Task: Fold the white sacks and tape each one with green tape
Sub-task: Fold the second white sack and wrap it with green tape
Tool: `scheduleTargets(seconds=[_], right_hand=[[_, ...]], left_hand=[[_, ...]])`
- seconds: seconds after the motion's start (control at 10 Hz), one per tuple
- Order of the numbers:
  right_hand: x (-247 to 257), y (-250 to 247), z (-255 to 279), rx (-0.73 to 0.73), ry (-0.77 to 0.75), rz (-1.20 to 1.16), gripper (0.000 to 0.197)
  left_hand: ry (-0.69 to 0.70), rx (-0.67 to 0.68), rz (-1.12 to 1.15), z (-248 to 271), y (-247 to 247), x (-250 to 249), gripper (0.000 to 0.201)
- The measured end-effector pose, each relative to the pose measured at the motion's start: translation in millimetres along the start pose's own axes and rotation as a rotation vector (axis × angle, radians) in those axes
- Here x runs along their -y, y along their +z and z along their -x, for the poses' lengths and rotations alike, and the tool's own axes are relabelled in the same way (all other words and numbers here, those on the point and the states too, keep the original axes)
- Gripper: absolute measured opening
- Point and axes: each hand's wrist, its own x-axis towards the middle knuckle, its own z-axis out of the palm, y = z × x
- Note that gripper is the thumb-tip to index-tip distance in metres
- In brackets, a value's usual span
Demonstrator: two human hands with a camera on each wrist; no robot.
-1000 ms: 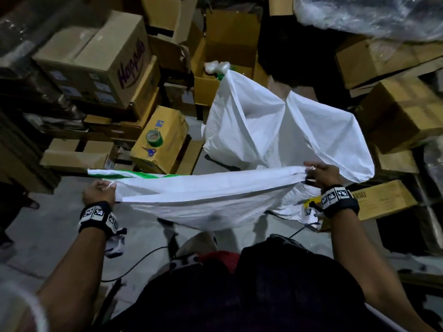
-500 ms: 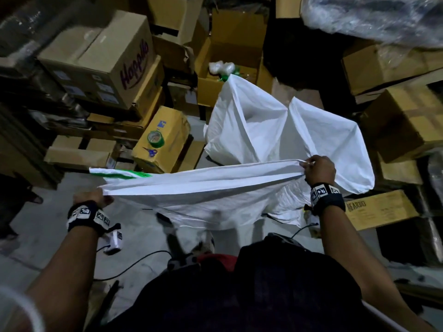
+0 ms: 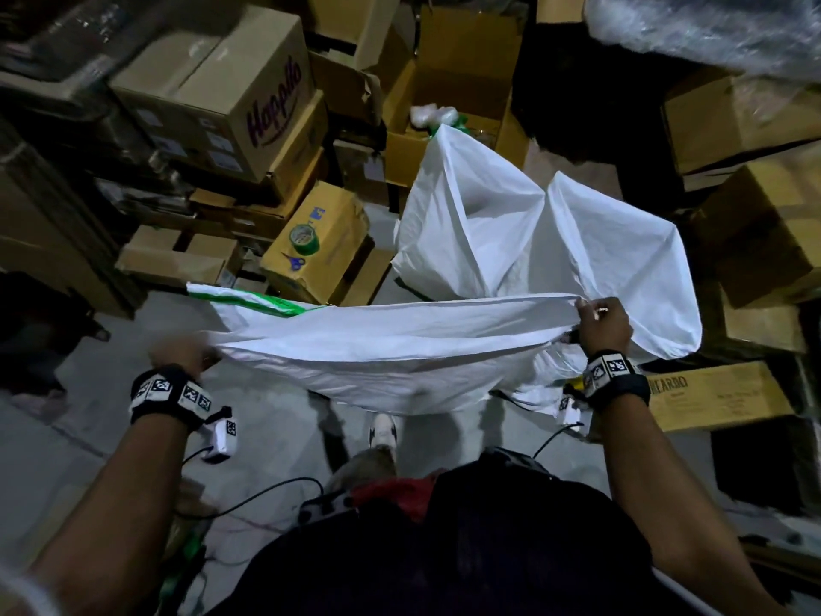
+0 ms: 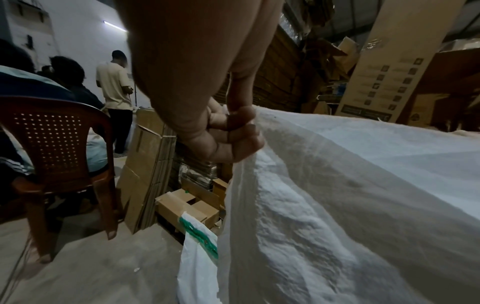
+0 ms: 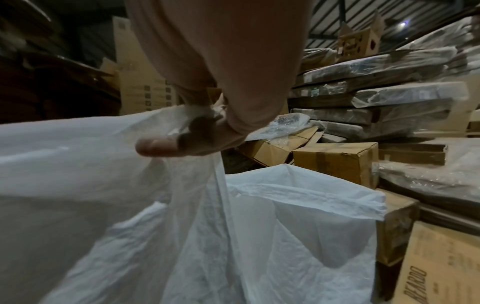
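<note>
Cardboard boxes crowd around stretched white sack.

The sack hangs stretched across in front of the person, above the floor, with the left hand at its left end and the right hand at its right end. Behind it a second sack stands on the floor. Left of that sack sits a box, with the tape roll and scissors on top of it. More boxes are stacked behind and to the left. Another box lies just right of the right hand. A chair stands at the far left, with people beyond it.
</note>
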Motion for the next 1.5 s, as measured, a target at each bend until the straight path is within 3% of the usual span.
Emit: scheduleTargets(seconds=[0.1,0.3,0.5,0.7,0.8,0.9,1.0,1.1,1.2,1.3,1.4,1.5], right_hand=[[9.5,-0.6,0.7,0.015,-0.029,-0.194,0.016],[45.5,14.9,-13.2,0.068,-0.135,-0.234,0.015],[100.1,40.2,-8.1,-0.025,-0.203,-0.269,0.012],[74.5,26.6,-23.0,-0.181,0.032,-0.468,0.014],[62.4,20.0,-19.2,-0.213,0.079,-0.527,0.009],[53.2,19.8,-19.3,-0.219,0.152,-0.514,0.012],[55.5,24.2,-23.4,-0.14,0.258,-0.574,0.018],[59.9,30.3,-19.7,-0.073,0.319,-0.587,0.018],[60.8,36.4,-15.2,-0.041,0.345,-0.601,0.016],[59.4,44.2,-15.2,0.005,0.354,-0.619,0.014],[60.2,47.2,-17.8,0.033,0.332,-0.667,0.01],[63.7,52.7,-26.5,0.04,0.296,-0.691,0.012]], left_hand=[[-0.03,0.094,0.028,-11.3,-14.3,-7.8,0.007],[-0.031,0.093,0.137,-21.5,-24.2,-36.9,0.02],[0.124,0.165,0.036,-4.1,-11.0,-58.0,0.02],[0.003,0.256,0.108,-65.2,30.8,-97.2,0.023],[0.035,0.32,-0.011,-128.9,64.0,-105.3,0.026],[0.156,0.271,-0.053,-159.6,95.2,-108.6,0.02],[0.149,0.24,-0.137,-119.7,97.6,-123.9,0.022],[0.046,0.317,-0.24,-186.1,91.2,-111.8,0.012],[-0.16,0.426,-0.116,-183.8,88.6,-112.4,0.032],[-0.162,0.58,-0.142,-132.4,82.5,-121.1,0.038],[0.026,0.524,-0.131,-131.8,74.9,-114.9,0.026],[0.093,0.443,-0.074,-142.6,71.6,-97.9,0.026]])
